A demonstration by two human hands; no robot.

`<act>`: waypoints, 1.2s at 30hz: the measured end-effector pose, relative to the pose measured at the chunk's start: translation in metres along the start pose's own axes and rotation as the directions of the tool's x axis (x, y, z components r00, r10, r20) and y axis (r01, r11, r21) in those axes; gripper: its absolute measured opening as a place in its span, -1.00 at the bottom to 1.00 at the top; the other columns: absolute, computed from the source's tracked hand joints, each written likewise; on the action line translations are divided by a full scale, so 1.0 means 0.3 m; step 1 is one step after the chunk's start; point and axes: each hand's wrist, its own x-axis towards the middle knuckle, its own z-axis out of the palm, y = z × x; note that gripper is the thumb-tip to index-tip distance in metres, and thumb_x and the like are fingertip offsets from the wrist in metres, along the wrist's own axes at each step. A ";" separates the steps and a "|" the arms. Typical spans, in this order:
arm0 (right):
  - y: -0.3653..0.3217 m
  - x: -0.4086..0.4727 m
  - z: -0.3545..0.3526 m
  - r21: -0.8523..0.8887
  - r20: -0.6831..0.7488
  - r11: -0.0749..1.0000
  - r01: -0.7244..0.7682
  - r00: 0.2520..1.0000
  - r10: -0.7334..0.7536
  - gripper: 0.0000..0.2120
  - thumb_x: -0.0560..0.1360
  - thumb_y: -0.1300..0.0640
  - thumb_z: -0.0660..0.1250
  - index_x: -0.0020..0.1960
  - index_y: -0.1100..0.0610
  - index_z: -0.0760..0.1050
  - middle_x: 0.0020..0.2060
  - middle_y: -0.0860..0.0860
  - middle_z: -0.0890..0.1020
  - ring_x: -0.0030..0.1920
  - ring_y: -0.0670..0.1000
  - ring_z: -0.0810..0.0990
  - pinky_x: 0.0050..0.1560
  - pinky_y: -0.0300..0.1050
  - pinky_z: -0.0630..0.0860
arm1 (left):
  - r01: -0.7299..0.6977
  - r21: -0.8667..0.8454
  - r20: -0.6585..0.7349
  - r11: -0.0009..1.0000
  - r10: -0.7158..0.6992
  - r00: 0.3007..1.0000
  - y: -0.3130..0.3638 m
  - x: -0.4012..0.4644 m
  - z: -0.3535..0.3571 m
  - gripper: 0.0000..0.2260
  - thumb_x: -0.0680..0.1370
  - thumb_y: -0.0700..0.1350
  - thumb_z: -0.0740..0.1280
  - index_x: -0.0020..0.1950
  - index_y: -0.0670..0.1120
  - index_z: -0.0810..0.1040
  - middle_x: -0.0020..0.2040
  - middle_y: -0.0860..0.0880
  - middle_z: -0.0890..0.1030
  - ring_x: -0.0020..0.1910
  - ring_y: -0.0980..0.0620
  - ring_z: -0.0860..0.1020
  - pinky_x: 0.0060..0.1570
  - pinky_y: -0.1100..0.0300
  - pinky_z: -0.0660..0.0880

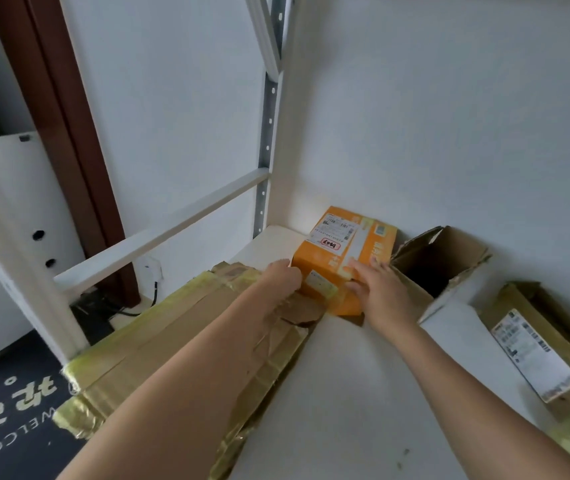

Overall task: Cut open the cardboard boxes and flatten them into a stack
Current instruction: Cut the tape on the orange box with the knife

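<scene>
Table [363,393], white, lower centre of frame, set in a wall corner. Orange box [344,258], closed, with shipping labels, centre of frame at the table's far edge. Left hand [282,277] touches the box's left side; grip cannot be told, fingers hidden. Right hand [379,291] rests on the box's right top, fingers extended, grip wide. Flattened cardboard stack [179,344], taped, lower left. Open brown box [439,261], right of the orange box. Labelled brown box [540,351], far right. Welcome mat [10,410], bottom left.
</scene>
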 end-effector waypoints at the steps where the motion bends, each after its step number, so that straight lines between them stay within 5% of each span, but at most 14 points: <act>1: 0.009 0.004 0.002 0.027 -0.010 1.000 0.001 1.000 -0.001 -0.54 0.62 -0.05 0.23 0.50 -0.03 0.31 0.54 0.13 0.25 0.56 0.19 0.11 0.50 0.18 0.20 | -0.002 -0.042 0.022 0.999 0.003 1.000 0.008 0.006 0.007 -0.51 0.59 -0.32 0.16 0.54 -0.11 0.25 0.44 -0.16 0.42 0.36 -0.15 0.44 0.32 0.02 0.45; 5: 0.034 0.003 -0.012 0.140 -0.012 0.990 -0.021 1.000 0.023 -0.51 0.60 -0.10 0.25 0.50 -0.04 0.32 0.53 0.12 0.26 0.56 0.18 0.11 0.48 0.23 0.25 | 0.009 -0.160 0.058 0.987 0.000 0.998 0.016 0.008 0.017 -0.38 0.54 -0.39 0.12 0.53 0.07 0.17 0.03 -0.07 0.46 0.01 -0.06 0.47 -0.08 0.13 0.51; 9: 0.022 -0.015 -0.061 0.394 0.003 0.919 -0.037 0.999 0.039 -0.17 0.34 -0.57 0.16 0.51 -0.22 0.21 0.48 -0.04 0.34 0.50 0.13 0.23 0.35 0.27 0.41 | -0.050 -0.471 0.044 0.881 0.080 0.996 0.026 -0.020 0.018 -0.44 0.56 -0.42 0.11 0.40 0.13 0.37 0.16 -0.14 0.49 0.05 -0.05 0.48 -0.11 0.15 0.47; 13: -0.041 -0.037 -0.144 0.593 -0.090 0.804 0.041 0.996 0.016 -0.32 0.43 -0.39 0.28 0.49 -0.21 0.26 0.41 -0.19 0.37 0.43 -0.09 0.33 0.38 0.08 0.43 | -0.046 -0.742 0.053 0.669 0.128 0.990 0.075 -0.064 -0.003 -0.69 0.57 -0.32 0.20 0.06 0.01 0.64 0.36 -0.13 0.44 0.35 -0.20 0.38 0.43 -0.12 0.29; 16: -0.084 -0.076 -0.198 0.596 -0.156 0.798 0.089 0.988 0.007 -0.35 0.47 -0.36 0.24 0.50 -0.21 0.24 0.32 -0.24 0.44 0.29 -0.23 0.44 0.21 -0.21 0.53 | -0.091 -0.782 -0.056 0.616 0.077 0.995 0.135 -0.139 -0.012 -0.89 0.62 -0.12 0.32 0.01 -0.08 0.63 0.21 -0.04 0.53 0.28 -0.12 0.43 0.43 -0.02 0.31; 18: -0.113 -0.120 -0.238 0.635 -0.157 0.769 0.071 0.987 0.038 -0.35 0.47 -0.32 0.24 0.51 -0.17 0.24 0.27 -0.26 0.44 0.13 -0.37 0.44 -0.09 -0.54 0.46 | -0.145 -0.775 -0.159 0.615 0.032 0.987 0.168 -0.195 -0.023 -0.83 0.63 -0.02 0.30 -0.06 -0.06 0.60 0.02 0.03 0.56 0.10 -0.03 0.49 0.30 0.03 0.37; 22: -0.138 -0.243 -0.345 0.727 -0.192 0.682 0.082 0.978 0.086 -0.39 0.46 -0.26 0.27 0.47 -0.12 0.33 0.32 -0.18 0.50 0.24 -0.21 0.50 -0.01 -0.42 0.51 | -0.189 -0.701 -0.215 0.688 0.049 0.975 0.198 -0.300 -0.043 -0.85 0.61 0.01 0.32 -0.06 -0.05 0.45 0.03 -0.07 0.57 0.03 -0.09 0.60 0.10 0.07 0.56; 25: -0.136 -0.386 -0.412 0.785 -0.229 0.610 0.110 0.966 0.120 -0.54 0.49 -0.19 0.30 0.36 -0.09 0.43 0.25 -0.18 0.56 0.24 -0.23 0.52 0.13 -0.33 0.52 | -0.025 -0.783 -0.061 0.621 -0.037 0.997 0.183 -0.396 -0.069 -0.72 0.57 0.07 0.38 0.09 -0.07 0.41 0.08 -0.08 0.51 -0.14 -0.06 0.66 -0.10 0.11 0.64; 27: -0.123 -0.503 -0.452 0.792 -0.211 0.603 0.095 0.969 0.125 -0.63 0.53 -0.20 0.27 0.30 -0.15 0.44 0.16 -0.27 0.59 0.20 -0.28 0.53 0.19 -0.28 0.50 | 0.123 -0.685 0.100 0.718 -0.074 0.992 0.170 -0.473 -0.056 -0.56 0.53 0.18 0.38 0.17 -0.12 0.40 0.09 -0.13 0.53 -0.20 -0.08 0.65 -0.17 0.09 0.64; 30: -0.056 -0.667 -0.470 0.814 0.011 0.572 -0.102 0.987 0.160 -0.53 0.50 -0.41 0.12 0.36 -0.33 0.32 0.20 -0.42 0.52 0.26 -0.28 0.49 0.29 -0.14 0.47 | 0.204 -0.489 0.253 0.848 -0.086 0.964 0.131 -0.587 0.028 -0.61 0.52 0.15 0.40 0.15 -0.12 0.51 -0.16 -0.09 0.59 -0.37 -0.02 0.57 -0.23 0.08 0.63; 32: -0.008 -0.756 -0.464 0.827 0.228 0.471 -0.307 0.949 0.220 -0.46 0.39 -0.58 0.02 0.33 -0.48 0.24 0.34 -0.25 0.47 0.34 -0.11 0.46 0.40 0.13 0.38 | 0.196 -0.395 0.312 0.898 -0.069 0.948 0.098 -0.645 0.094 -0.58 0.52 0.14 0.41 0.26 -0.06 0.49 -0.06 -0.06 0.62 -0.34 -0.03 0.58 -0.17 0.07 0.65; 36: 0.032 -0.885 -0.474 0.777 0.401 0.372 -0.508 0.855 0.329 -0.70 0.53 -0.37 -0.11 0.23 -0.40 0.13 0.09 -0.33 0.40 0.17 -0.21 0.35 0.25 -0.14 0.21 | 0.179 -0.291 0.409 0.940 -0.047 0.911 0.033 -0.721 0.227 -0.37 0.53 0.15 0.39 0.52 0.16 0.18 0.25 0.00 0.52 -0.10 -0.10 0.66 0.04 -0.03 0.63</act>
